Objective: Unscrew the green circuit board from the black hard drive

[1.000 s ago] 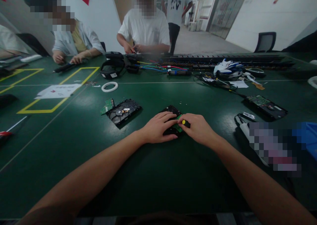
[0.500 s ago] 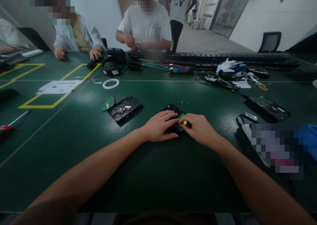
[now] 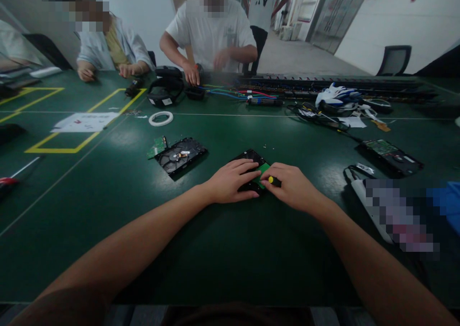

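Note:
A black hard drive [image 3: 248,154] with a green circuit board [image 3: 263,169] facing up lies on the table in front of me. My left hand [image 3: 232,181] rests across it, fingers stretched out and spread over its top, the thumb near the close edge. In my right hand [image 3: 289,185] is a small screwdriver [image 3: 275,181] with a black handle and a yellow end, pinched by thumb and fingers. Its tip is hidden behind my fingers, over the board's right side. Several tiny screws [image 3: 265,146] lie just beyond the drive.
A second hard drive [image 3: 181,156] lies to the left beside a loose green board [image 3: 156,147]. A tape roll [image 3: 161,118] sits behind them. At right are another drive [image 3: 390,156] on a cable and gloves [image 3: 338,96]. A red-handled screwdriver [image 3: 7,181] lies far left. People sit opposite.
My hands stay nearly in place on the drive; the right has shifted very slightly right with the screwdriver. Across the table, a person's hand has reached down to the table.

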Motion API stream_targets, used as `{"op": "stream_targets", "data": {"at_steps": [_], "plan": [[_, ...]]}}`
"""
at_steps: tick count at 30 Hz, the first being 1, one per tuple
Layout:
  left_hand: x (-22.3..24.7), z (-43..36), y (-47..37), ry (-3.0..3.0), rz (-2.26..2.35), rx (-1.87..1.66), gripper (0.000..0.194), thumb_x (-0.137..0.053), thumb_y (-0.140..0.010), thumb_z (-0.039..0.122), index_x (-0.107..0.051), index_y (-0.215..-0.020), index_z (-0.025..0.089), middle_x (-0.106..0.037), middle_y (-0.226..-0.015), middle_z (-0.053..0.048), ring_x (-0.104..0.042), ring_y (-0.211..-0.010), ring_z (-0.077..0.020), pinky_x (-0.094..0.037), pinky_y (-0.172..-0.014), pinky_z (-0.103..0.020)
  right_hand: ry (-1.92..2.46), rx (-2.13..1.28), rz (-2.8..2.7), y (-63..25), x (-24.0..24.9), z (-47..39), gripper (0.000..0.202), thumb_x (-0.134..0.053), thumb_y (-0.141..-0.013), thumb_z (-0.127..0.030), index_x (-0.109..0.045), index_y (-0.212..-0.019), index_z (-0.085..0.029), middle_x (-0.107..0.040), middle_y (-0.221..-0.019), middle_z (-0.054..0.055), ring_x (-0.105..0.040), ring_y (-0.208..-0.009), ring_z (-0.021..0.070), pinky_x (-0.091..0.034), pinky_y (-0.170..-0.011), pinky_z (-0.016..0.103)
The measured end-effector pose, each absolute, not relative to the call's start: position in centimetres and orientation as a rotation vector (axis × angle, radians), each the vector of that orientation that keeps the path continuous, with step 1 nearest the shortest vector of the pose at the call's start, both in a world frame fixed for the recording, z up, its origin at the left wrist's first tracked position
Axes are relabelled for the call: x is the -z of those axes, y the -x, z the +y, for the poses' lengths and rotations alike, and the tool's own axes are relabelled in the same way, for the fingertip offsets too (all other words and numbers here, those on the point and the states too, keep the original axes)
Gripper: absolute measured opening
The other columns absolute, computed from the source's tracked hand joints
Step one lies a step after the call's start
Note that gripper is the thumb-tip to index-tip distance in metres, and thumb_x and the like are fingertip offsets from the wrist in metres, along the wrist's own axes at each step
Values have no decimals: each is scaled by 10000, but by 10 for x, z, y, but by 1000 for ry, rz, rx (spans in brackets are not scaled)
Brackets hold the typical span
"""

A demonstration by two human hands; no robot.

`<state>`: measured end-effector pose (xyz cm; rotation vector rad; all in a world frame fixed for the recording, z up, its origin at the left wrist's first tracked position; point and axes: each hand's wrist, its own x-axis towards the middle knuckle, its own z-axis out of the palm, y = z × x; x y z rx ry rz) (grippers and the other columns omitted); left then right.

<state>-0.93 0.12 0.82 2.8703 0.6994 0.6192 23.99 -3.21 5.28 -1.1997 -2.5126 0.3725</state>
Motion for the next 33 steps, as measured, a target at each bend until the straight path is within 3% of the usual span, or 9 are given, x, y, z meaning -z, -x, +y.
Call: {"op": "stream_targets", "data": {"at_steps": [29, 33], "plan": [[-8, 1, 9, -2883, 697, -631, 652, -611, -988, 619, -560, -1483, 198, -525, -1567, -157, -454, -1493, -341, -383, -1234, -562, 1306, -287, -2420, -244, -49, -28, 188, -554, -1014, -300, -712, -1022, -198, -702, -1046, 90, -661, -942, 232, -520, -883, 407], [-8, 1, 10, -2882, 703, -622, 665, -614, -979, 638, -584, -1459, 180, -533, -1558, -165, -454, -1494, -343, -373, -1248, -546, 1356, -293, -2303, -248, -50, -28, 213, -557, -973, -264, -644, -1156, -197, -664, -1138, 118, -647, -996, 261, -529, -908, 440]]}}
